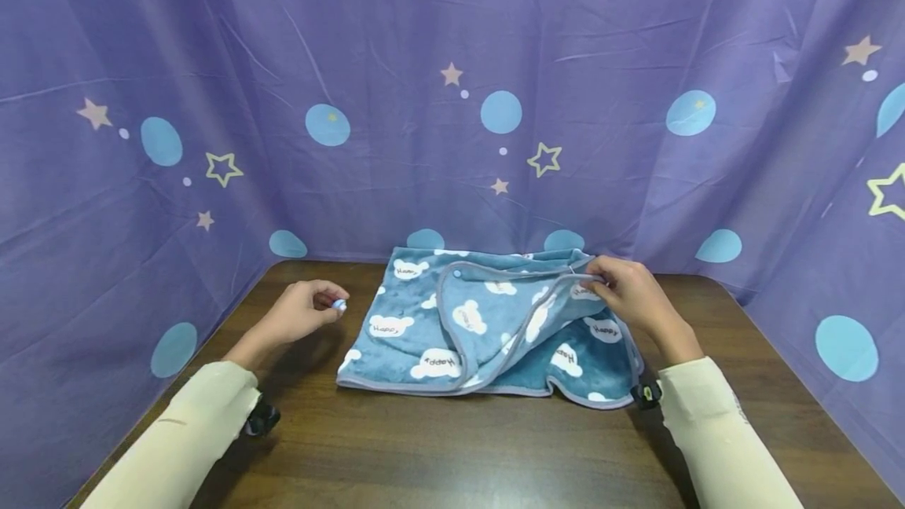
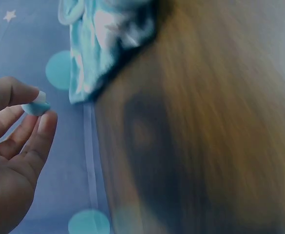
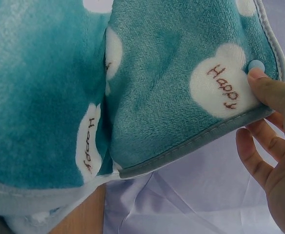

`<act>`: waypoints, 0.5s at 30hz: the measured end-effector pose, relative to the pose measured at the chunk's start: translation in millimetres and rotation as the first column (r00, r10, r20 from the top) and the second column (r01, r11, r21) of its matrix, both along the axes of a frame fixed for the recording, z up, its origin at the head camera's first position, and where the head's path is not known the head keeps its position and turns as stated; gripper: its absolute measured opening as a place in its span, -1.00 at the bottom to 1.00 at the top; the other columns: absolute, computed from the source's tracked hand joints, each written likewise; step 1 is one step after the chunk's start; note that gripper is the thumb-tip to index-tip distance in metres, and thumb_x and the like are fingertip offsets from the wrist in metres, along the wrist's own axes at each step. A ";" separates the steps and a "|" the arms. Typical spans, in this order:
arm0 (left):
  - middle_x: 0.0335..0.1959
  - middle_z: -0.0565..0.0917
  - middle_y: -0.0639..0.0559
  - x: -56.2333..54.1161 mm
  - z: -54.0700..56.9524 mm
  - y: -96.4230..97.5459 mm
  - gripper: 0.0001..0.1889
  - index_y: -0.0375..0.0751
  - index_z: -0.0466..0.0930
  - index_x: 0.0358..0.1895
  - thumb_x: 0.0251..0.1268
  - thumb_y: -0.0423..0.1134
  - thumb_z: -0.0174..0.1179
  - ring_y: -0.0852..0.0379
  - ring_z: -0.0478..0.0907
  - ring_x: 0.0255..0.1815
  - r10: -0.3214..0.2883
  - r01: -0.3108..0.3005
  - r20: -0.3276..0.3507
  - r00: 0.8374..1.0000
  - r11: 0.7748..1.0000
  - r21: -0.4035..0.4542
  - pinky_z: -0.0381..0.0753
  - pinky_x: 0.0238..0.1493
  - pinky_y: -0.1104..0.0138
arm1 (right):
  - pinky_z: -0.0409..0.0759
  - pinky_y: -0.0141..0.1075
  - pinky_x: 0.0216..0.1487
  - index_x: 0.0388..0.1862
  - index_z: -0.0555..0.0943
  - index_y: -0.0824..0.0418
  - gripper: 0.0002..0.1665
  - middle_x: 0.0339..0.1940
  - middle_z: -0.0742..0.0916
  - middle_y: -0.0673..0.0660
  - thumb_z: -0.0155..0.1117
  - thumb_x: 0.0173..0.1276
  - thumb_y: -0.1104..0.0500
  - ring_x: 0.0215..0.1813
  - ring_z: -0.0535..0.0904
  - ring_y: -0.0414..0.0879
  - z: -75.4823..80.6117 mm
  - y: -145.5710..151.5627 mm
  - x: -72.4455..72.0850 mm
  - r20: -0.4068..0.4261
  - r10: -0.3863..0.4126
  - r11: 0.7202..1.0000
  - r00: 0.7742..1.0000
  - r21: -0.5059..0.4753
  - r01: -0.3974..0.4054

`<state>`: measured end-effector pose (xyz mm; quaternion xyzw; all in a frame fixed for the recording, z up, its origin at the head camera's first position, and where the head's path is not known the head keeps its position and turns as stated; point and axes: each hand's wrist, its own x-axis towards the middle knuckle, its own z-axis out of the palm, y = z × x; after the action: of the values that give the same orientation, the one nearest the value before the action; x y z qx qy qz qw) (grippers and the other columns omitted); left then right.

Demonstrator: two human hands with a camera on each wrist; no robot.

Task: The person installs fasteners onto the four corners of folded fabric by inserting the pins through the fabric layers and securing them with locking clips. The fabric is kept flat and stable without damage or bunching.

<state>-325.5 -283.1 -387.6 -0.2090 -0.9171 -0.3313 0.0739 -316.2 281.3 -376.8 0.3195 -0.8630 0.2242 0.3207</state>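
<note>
A teal fleece blanket (image 1: 403, 328) with white bear-shaped patches reading "Happy" and grey edging lies folded on the table, its upper layer crossed over in loose flaps. My right hand (image 1: 625, 289) pinches a corner of one flap between thumb and fingers. In the right wrist view, the thumb sits right at a round light-blue snap button (image 3: 256, 65) on that corner. Left of the blanket, my left hand (image 1: 304, 311) is raised, pinching a small rounded pale-blue and white piece (image 2: 37, 106) between thumb and fingertips. Another light-blue snap (image 1: 456, 274) shows on the upper flap.
The brown wooden table (image 1: 452, 446) stretches in front of the blanket. A purple curtain (image 1: 424, 38) with stars and blue dots hangs behind and along both sides. Dark bands (image 1: 261, 418) are strapped on both wrists, over pale sleeves.
</note>
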 end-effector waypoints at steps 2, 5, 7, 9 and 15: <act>-0.17 0.77 -0.07 -5.1 0.8 10.1 -0.78 -0.30 0.71 -0.03 0.26 -0.41 0.35 0.04 0.70 -0.15 0.000 0.000 0.008 1.000 0.999 0.039 0.67 -0.13 0.30 | 0.44 -0.30 -0.45 -0.36 0.63 0.09 -0.72 -0.51 0.60 -0.12 0.57 0.16 0.38 -0.47 0.41 -0.23 0.5 -0.4 0.2 0.006 0.000 1.000 1.000 -0.002 0.000; -0.14 0.77 -0.12 -11.3 1.7 27.8 -0.75 -0.34 0.70 0.00 0.27 -0.41 0.35 0.03 0.69 -0.14 -0.006 0.003 0.027 1.000 0.995 0.096 0.65 -0.13 0.32 | 0.45 -0.29 -0.44 -0.34 0.64 0.10 -0.75 -0.50 0.61 -0.12 0.56 0.19 0.36 -0.46 0.42 -0.22 1.7 -0.7 0.8 0.020 0.003 1.000 1.000 -0.001 -0.003; -0.12 0.76 -0.16 -14.3 2.0 40.5 -0.74 -0.36 0.70 0.02 0.28 -0.42 0.33 0.02 0.69 -0.13 -0.013 0.008 0.040 0.999 0.992 0.128 0.65 -0.13 0.32 | 0.47 -0.28 -0.43 -0.33 0.65 0.10 -0.76 -0.49 0.62 -0.12 0.56 0.19 0.35 -0.45 0.43 -0.22 2.3 -0.7 1.2 0.028 -0.001 1.000 1.000 0.002 0.001; -0.11 0.76 -0.19 -16.4 2.8 54.4 -0.74 -0.37 0.70 0.04 0.30 -0.43 0.33 0.00 0.69 -0.13 -0.026 0.018 0.048 0.998 0.987 0.157 0.66 -0.13 0.29 | 0.49 -0.28 -0.42 -0.33 0.65 0.10 -0.76 -0.48 0.63 -0.12 0.56 0.19 0.35 -0.44 0.44 -0.23 2.5 -0.7 1.4 0.030 -0.004 1.000 1.000 0.006 0.004; -0.07 0.76 -0.17 -23.2 4.1 94.6 -0.74 -0.31 0.71 0.05 0.32 -0.42 0.34 -0.08 0.68 -0.05 -0.056 0.043 0.053 0.997 0.974 0.221 0.68 -0.04 0.17 | 0.51 -0.26 -0.44 -0.29 0.66 0.12 -0.75 -0.47 0.65 -0.09 0.57 0.18 0.36 -0.45 0.46 -0.23 3.3 -1.6 3.2 0.014 -0.010 1.000 1.000 0.009 0.010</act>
<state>-348.7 -188.5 -383.5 -0.2122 -0.8712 -0.4385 0.0612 -313.0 279.7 -373.5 0.3150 -0.8678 0.2213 0.3142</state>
